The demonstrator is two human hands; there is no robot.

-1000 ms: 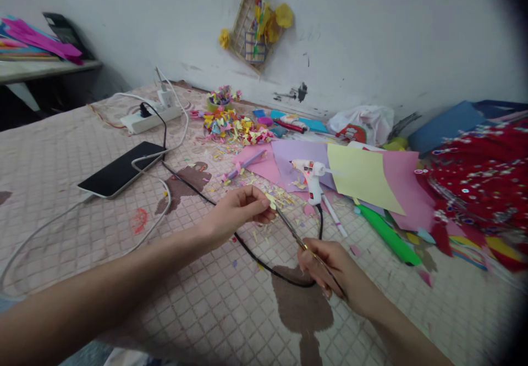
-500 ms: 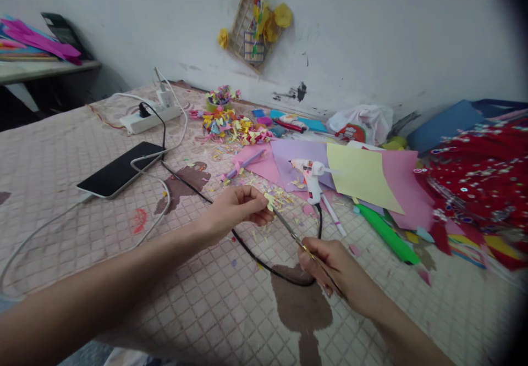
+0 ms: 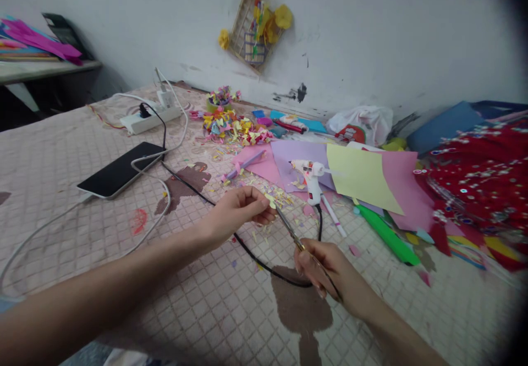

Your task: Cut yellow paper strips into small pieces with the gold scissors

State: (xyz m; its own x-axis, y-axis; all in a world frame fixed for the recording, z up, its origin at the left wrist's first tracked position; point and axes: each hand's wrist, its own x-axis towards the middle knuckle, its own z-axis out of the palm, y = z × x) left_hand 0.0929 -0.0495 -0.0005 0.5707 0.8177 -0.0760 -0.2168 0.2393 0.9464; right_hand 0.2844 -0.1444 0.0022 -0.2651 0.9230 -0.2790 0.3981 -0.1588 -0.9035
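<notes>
Between the thumb and fingers of my left hand point(image 3: 246, 206) is a small pale yellow paper piece point(image 3: 270, 200), pinched at its left side. My right hand point(image 3: 324, 267) is closed round the handles of a pair of scissors point(image 3: 295, 237). Their narrow blades point up and left, with the tips at the paper piece; whether they touch it I cannot tell. Tiny paper scraps point(image 3: 284, 195) lie on the cloth behind the hands. A white glue gun point(image 3: 312, 182) stands just beyond, its black cord point(image 3: 264, 265) looping under both hands.
Coloured paper sheets point(image 3: 363, 173) lie behind the glue gun. A heap of paper cutouts point(image 3: 235, 127) is near the wall. At left are a tablet point(image 3: 119, 169) and a power strip point(image 3: 150, 118) with cables. A green object point(image 3: 388, 234) and a red beaded cloth point(image 3: 487, 179) are at right.
The paper piece has shifted slightly in my left fingers. My right hand and the scissors have moved a little to the left.
</notes>
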